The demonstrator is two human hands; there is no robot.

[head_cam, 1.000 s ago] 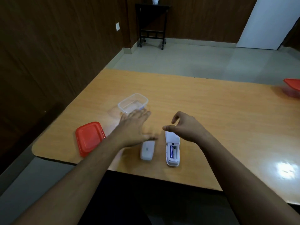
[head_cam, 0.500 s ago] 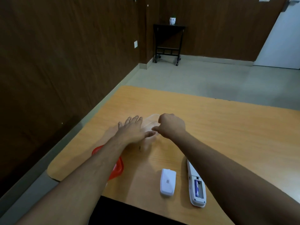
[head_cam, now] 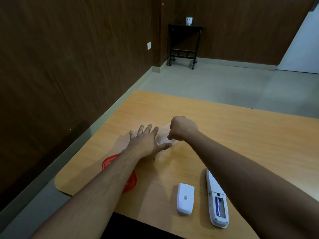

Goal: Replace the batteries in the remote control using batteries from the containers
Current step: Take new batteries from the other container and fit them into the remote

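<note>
A clear plastic container (head_cam: pixel 163 137) stands on the wooden table (head_cam: pixel 241 135), mostly hidden between my hands. My left hand (head_cam: pixel 146 142) lies flat with fingers spread against its left side, thumb along the near wall. My right hand (head_cam: pixel 183 128) hovers over its rim with fingers curled and pinched downward; anything between them is hidden. The white remote (head_cam: pixel 213 187) lies face down near the front edge, its compartment open with one blue battery (head_cam: pixel 218 206) inside. Its white battery cover (head_cam: pixel 185 198) lies just left of it.
A red lid (head_cam: pixel 110 161) lies under my left forearm near the table's left corner. The table's front edge runs close behind the remote and cover. A black side table (head_cam: pixel 184 42) stands by the far wall.
My right hand left the remote and went forward over the clear container, fingers pinched. My left hand slid up against the container. The view swung left and up.
</note>
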